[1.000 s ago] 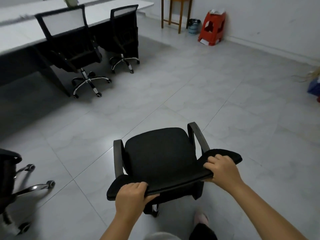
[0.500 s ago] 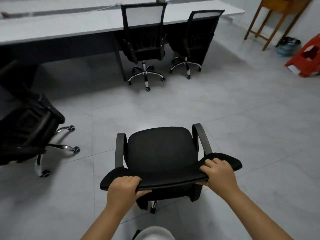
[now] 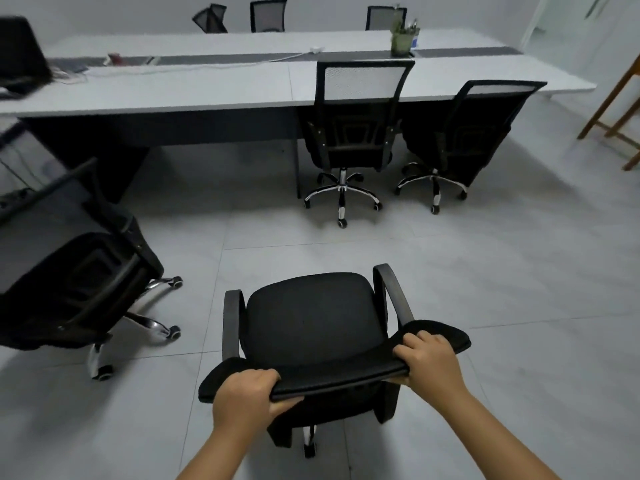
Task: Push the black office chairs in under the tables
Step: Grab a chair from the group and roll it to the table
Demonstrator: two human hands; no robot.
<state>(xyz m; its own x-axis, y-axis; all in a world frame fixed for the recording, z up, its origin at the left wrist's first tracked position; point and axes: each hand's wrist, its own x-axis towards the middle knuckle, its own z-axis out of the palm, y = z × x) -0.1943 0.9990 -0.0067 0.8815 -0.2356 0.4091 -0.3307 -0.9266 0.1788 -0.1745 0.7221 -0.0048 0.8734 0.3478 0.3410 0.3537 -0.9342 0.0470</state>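
Observation:
A black office chair with armrests stands on the tiled floor right in front of me, seat facing the long white table. My left hand grips the left end of its backrest top. My right hand grips the right end. Two black mesh-back chairs, one and another, sit pushed in at the table's near right side. A further black chair stands tilted out on the floor at my left.
Several chair backs show behind the table's far side. A plant pot, cables and a dark monitor are on the table. A wooden stand is at the right edge. Open tiled floor lies between my chair and the table.
The view has swung left and the chair has turned with it, now facing the long table. The red stool has left the view. Both hands keep their grip on the backrest.

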